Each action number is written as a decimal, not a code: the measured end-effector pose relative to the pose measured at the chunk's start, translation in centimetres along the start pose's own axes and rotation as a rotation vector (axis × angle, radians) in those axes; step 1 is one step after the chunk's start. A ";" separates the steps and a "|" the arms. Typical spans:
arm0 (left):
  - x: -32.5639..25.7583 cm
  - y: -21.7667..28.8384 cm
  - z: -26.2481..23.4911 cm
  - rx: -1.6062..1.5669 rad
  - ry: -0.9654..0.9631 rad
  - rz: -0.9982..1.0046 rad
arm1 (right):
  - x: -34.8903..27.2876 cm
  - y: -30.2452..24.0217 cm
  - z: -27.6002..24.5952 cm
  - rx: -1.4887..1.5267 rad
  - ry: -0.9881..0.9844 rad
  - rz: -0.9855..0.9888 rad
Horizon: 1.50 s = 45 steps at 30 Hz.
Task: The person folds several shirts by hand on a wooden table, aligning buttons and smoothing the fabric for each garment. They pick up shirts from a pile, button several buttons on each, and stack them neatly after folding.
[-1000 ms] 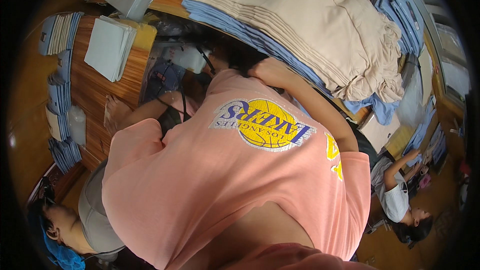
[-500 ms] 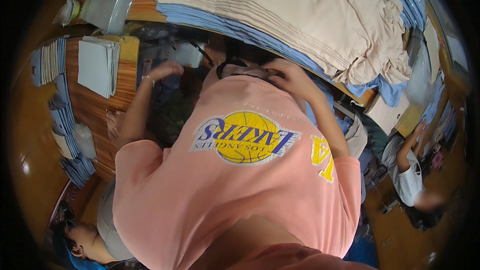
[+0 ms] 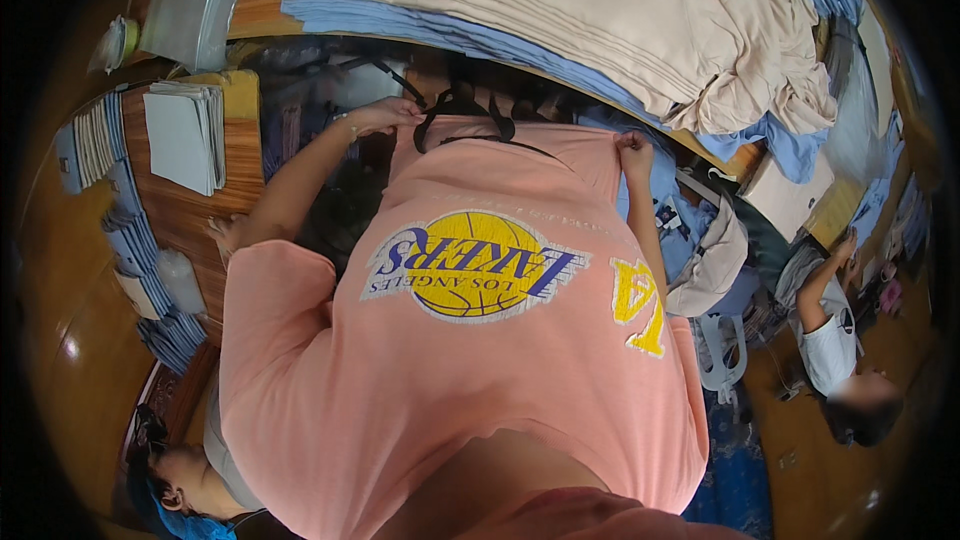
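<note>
A pink T-shirt [image 3: 470, 360] with a round yellow and purple print fills the near view, stretched out flat and hiding whatever lies under it. At its far hem the left hand [image 3: 385, 116] and right hand [image 3: 633, 152] each grip a corner, fingers closed on the cloth. A black hanger [image 3: 462, 105] sits between them, partly blurred. Beyond, folded beige cloth [image 3: 560, 10] is stacked on the table [image 3: 255, 15].

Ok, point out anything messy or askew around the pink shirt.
The beige fabric stack is neat at the left, but its right end slumps in crumpled folds over the blue cloth. The pink shirt, held by both hands, looks fine.
</note>
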<state>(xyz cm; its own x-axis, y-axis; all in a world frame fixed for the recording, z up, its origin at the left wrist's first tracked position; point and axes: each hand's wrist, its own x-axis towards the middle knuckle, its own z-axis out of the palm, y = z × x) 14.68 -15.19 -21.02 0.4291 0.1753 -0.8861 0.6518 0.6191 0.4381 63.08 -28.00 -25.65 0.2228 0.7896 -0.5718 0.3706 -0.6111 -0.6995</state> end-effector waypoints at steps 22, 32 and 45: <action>16.4 0.2 12.5 0.642 0.172 0.185 | 6.4 -2.1 20.4 -0.889 -0.481 -0.700; 19.6 1.1 17.0 0.531 0.193 0.206 | 4.7 -3.1 19.3 -0.835 -0.449 -0.740; 20.0 -1.2 15.9 0.562 0.181 0.203 | 3.2 -4.2 17.3 -0.651 -0.459 -0.660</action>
<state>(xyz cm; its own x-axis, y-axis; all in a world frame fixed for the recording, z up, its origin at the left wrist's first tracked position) 32.39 -24.58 -36.81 0.4982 0.4044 -0.7670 0.8189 0.0713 0.5695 46.62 -23.89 -31.99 -0.5169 0.7757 -0.3621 0.7403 0.1926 -0.6441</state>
